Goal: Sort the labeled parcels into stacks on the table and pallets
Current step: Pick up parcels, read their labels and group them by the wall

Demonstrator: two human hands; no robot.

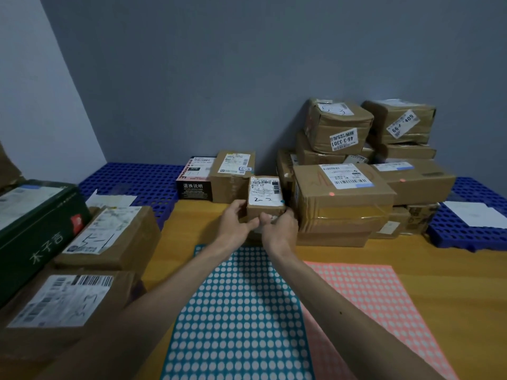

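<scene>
**Small parcel held in both hands**

A wooden worktop (439, 283) meets a blue pallet (131, 179) at its far edge. A tall pile of brown parcels (343, 193) stands at the right. A teal dotted mat (238, 311) lies nearer. The small parcel marked 2-2 (264, 196) is just left of the pile, with the grip of the left hand (237, 223) and right hand (279, 229) clamped on its lower sides.
</scene>
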